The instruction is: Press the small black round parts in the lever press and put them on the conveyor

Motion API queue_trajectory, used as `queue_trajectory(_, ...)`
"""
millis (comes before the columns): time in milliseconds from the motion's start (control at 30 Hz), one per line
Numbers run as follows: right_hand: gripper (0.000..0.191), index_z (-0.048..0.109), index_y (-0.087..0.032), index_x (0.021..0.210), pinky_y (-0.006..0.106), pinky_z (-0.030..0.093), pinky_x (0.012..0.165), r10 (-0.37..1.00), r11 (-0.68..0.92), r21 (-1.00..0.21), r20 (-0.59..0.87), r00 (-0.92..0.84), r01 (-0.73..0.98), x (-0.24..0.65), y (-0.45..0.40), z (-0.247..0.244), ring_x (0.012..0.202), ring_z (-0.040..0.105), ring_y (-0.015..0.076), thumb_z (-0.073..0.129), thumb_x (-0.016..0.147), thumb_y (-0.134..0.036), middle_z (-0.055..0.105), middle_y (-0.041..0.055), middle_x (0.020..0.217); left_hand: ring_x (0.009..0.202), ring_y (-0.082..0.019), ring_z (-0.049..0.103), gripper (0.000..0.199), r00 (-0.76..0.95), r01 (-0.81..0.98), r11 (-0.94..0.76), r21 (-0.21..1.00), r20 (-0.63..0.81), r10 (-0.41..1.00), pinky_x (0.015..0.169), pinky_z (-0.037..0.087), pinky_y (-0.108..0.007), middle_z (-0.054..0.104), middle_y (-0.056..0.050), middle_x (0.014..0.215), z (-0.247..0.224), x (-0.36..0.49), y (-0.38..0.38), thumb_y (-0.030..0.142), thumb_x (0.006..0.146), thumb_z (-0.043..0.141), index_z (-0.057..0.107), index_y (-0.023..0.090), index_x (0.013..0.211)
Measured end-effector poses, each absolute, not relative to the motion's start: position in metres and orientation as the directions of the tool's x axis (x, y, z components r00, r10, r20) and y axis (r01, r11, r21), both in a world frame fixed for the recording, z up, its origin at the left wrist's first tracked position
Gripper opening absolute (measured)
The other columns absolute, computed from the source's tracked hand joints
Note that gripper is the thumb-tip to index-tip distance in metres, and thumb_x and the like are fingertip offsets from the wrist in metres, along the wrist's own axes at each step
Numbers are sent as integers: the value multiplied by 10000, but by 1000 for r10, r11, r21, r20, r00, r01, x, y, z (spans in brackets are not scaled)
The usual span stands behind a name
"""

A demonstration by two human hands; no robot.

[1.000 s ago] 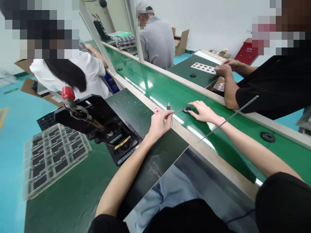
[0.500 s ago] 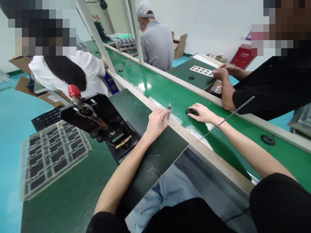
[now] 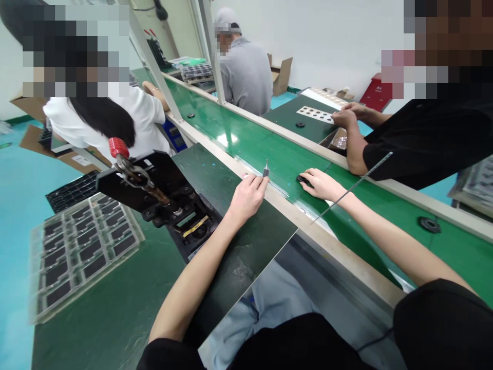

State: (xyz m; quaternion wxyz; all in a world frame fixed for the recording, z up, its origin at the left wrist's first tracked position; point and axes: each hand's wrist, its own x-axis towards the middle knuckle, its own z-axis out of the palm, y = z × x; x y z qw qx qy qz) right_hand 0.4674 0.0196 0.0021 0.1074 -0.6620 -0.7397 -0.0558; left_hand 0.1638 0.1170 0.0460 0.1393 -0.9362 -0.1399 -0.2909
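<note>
My left hand [image 3: 249, 196] is closed on a small metal tool [image 3: 266, 169], its thin tip pointing up, above the pale rail [image 3: 281, 201]. Over the green conveyor [image 3: 265, 149], my right hand [image 3: 321, 185] has its fingers on a black round part [image 3: 301, 179], which they partly cover. Another black round part [image 3: 429, 224] lies on the conveyor to the right. A black fixture [image 3: 192, 221] with a red-handled clamp [image 3: 118, 147] stands on the dark green table [image 3: 154, 288], left of my left forearm.
A clear tray [image 3: 87, 246] with dark parts lies at the left, beside a black tray [image 3: 71, 191]. A thin rod [image 3: 358, 182] slants over my right forearm. People sit at left, behind and right; one person's hands [image 3: 346, 115] are by a white strip [image 3: 316, 114].
My right hand has come down over the black round part and covers more of it. My left hand has turned slightly with the tool. The view has shifted a little.
</note>
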Motion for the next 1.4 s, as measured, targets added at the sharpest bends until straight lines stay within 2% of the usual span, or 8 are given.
queue_trajectory(333, 372, 739, -79, 1125, 415, 573, 779, 976, 26, -6, 216, -24, 1000, 465, 13, 9, 841, 729, 315, 436, 973, -232, 765, 211, 956, 939, -245, 689, 397, 827, 285, -937, -203, 547, 133, 896, 584, -399, 725, -158, 993, 49, 159, 114, 83, 1051, 306, 629, 69, 1282)
queue_trajectory(533, 347, 750, -99, 1099, 336, 531, 680, 949, -111, -24, 295, 113, 993, 464, -2, 21, 777, 750, 282, 455, 945, -201, 785, 165, 897, 915, -219, 705, 354, 688, 294, -939, -178, 721, 79, 831, 580, -351, 760, -156, 1061, 72, 163, 111, 85, 1057, 369, 681, 74, 1222)
queue_trajectory(733, 247, 790, -87, 979, 291, 556, 633, 525, -336, -343, 705, 477, 877, 479, -81, 54, 674, 763, 237, 631, 868, -239, 777, 154, 798, 769, -151, 711, 196, 412, 203, -920, 336, 822, 392, 786, 578, -287, 802, -52, 898, 108, 148, 85, 225, 1016, 603, 777, 173, 944)
queue_trajectory(900, 338, 791, -60, 1086, 303, 531, 454, -3, -279, -457, 880, 475, 845, 415, -156, 72, 559, 736, 243, 553, 986, -278, 767, 193, 829, 738, -161, 735, 215, 592, 67, -569, 819, 427, 684, 689, 578, -242, 801, -52, 849, 106, 92, 46, 301, 935, 713, 747, 168, 770)
queue_trajectory(1000, 358, 767, -182, 1243, 322, 587, 538, 278, -203, -238, 916, 289, 950, 337, -164, 57, 605, 742, 216, 632, 919, -113, 800, 102, 872, 741, -158, 736, 265, 678, 70, -335, 940, 201, 707, 675, 577, -221, 790, -61, 826, 84, 57, 26, 318, 945, 682, 724, 161, 736)
queue_trajectory(1133, 522, 647, -150, 1393, 341, 633, 865, 690, 376, -24, 675, -262, 926, 253, -131, 23, 1002, 760, 214, 534, 910, 13, 777, 82, 1205, 734, -157, 728, 289, 635, 126, -192, 973, 69, 769, 677, 573, -223, 787, -71, 838, 53, 25, 9, 355, 947, 662, 725, 153, 751)
queue_trajectory(1267, 405, 677, -163, 1340, 398, 614, 831, 799, 515, -160, 447, -403, 842, 226, -92, 15, 1112, 699, 273, 509, 981, -77, 700, 90, 1370, 675, -142, 674, 315, 606, 226, -274, 935, 85, 791, 652, 520, -234, 758, -55, 768, 35, 10, -1, 354, 979, 616, 729, 154, 763)
queue_trajectory(1400, 304, 704, -217, 1284, 408, 589, 965, 839, 530, -472, 413, -355, 704, 231, -80, 30, 1198, 651, 258, 585, 1006, -180, 698, 94, 1346, 618, -118, 614, 317, 644, 247, -427, 870, 182, 743, 627, 469, -230, 710, -27, 700, 26, 9, -10, 308, 1002, 581, 711, 161, 752)
